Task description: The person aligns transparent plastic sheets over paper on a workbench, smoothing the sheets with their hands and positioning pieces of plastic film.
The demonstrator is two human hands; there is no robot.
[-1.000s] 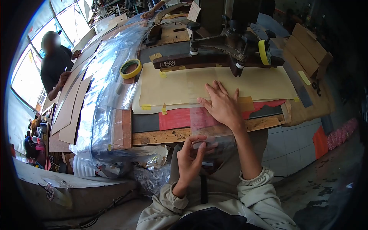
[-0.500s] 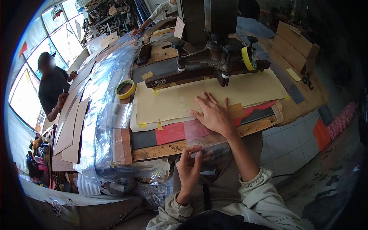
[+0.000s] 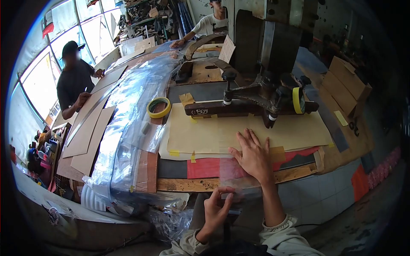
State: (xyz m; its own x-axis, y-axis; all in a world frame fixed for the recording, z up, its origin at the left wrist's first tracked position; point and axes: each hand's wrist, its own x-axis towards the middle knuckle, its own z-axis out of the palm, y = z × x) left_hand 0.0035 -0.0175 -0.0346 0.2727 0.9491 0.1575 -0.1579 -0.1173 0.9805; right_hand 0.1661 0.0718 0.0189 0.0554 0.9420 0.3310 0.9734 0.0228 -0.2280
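My right hand (image 3: 253,158) lies flat, fingers spread, on a cream paper sheet (image 3: 200,134) on the work board. Beneath its palm a strip of clear plastic film (image 3: 231,169) runs over a red sheet (image 3: 200,169) toward me. Just in front of the wooden edge (image 3: 192,184), my left hand (image 3: 217,209) is closed with thumb and fingers curled at the film's near end. Small yellow tape pieces (image 3: 174,152) mark the paper's edge. Across the back of the paper sits a dark metal bar (image 3: 252,108) of a press.
A yellow tape roll (image 3: 159,114) rests left of the paper; another roll (image 3: 296,100) hangs on the press. Clear plastic sheeting (image 3: 128,111) covers the left table. Scissors (image 3: 354,126) and a cardboard box (image 3: 346,87) are at right. Two people stand across the table, one beside brown boards (image 3: 87,132).
My view has turned left and up, so the table appears lower and farther right. Both hands keep nearly the same place relative to the paper and film.
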